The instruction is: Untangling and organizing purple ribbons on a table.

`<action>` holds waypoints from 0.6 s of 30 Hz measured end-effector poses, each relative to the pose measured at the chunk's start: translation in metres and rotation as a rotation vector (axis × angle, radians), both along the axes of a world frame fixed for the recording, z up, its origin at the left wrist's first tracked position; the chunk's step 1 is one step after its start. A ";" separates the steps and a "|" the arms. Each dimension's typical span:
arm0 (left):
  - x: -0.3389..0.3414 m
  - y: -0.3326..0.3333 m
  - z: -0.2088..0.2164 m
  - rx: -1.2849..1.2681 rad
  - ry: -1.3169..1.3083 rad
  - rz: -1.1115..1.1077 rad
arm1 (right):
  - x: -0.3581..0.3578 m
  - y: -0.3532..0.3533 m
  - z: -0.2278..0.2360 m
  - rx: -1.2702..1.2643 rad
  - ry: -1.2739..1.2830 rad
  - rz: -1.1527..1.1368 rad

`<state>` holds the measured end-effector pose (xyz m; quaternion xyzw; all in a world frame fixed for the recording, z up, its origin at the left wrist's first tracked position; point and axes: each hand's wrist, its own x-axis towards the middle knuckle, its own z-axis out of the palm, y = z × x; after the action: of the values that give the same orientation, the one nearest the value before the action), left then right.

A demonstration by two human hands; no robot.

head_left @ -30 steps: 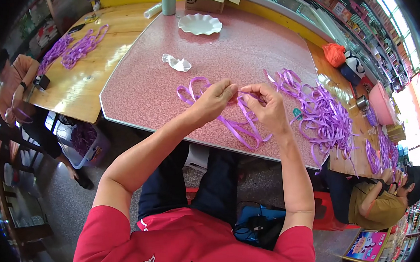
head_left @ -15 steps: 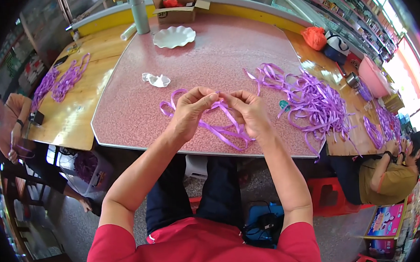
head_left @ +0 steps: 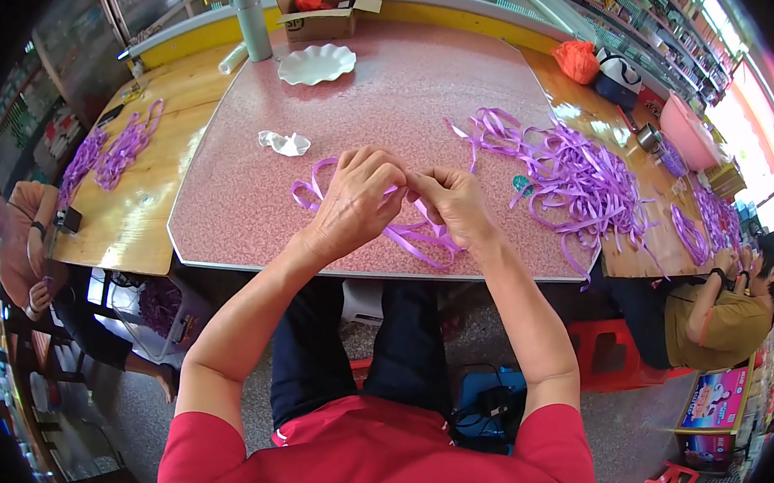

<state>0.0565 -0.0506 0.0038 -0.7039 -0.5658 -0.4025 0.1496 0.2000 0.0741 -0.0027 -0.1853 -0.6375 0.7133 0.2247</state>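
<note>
My left hand (head_left: 361, 197) and my right hand (head_left: 453, 205) meet over the near part of the pinkish tabletop (head_left: 249, 197). Both are closed on a purple ribbon (head_left: 423, 240), fingertips touching where they pinch it. My left hand's back is turned up and hides the pinched spot. Loops of the ribbon show left of my left hand and hang below both hands at the table's near edge. To the right lies a big tangled heap of purple ribbon (head_left: 585, 187), with a small green piece (head_left: 522, 184) at its left side.
Crumpled white paper (head_left: 284, 144) and a scalloped white plate (head_left: 317, 65) lie farther back. Behind them stand a grey-green flask (head_left: 252, 25) and an open cardboard box (head_left: 322, 13). One person (head_left: 22, 227) sits at left, another (head_left: 715, 317) at right, beside more purple ribbon.
My left hand has rolled over, so its back now faces up, and its fingers have closed in against my right fingertips. My right hand stays nearly in place.
</note>
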 end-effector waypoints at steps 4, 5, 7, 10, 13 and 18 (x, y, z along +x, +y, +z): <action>0.009 0.000 -0.015 0.095 -0.281 0.039 | -0.006 -0.012 0.000 -0.054 0.054 -0.086; 0.009 -0.001 -0.018 0.097 -0.282 0.040 | -0.007 -0.013 0.000 -0.161 0.081 -0.079; 0.010 -0.002 -0.023 0.016 -0.645 -0.048 | -0.007 -0.018 0.000 -0.267 0.104 -0.071; 0.017 0.000 -0.027 -0.166 -1.325 -0.236 | -0.008 -0.023 -0.001 -0.279 0.177 -0.111; 0.007 0.003 -0.029 -0.213 -1.655 -0.489 | -0.010 -0.028 -0.003 0.065 0.186 -0.179; -0.004 0.003 -0.024 -0.313 -1.752 -0.516 | -0.003 -0.025 0.000 1.215 0.264 -0.341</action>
<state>0.0525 -0.0478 -0.0206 -0.2647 -0.3504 -0.7309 -0.5225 0.1966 0.0486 -0.0031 -0.0344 -0.8562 0.1962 0.4766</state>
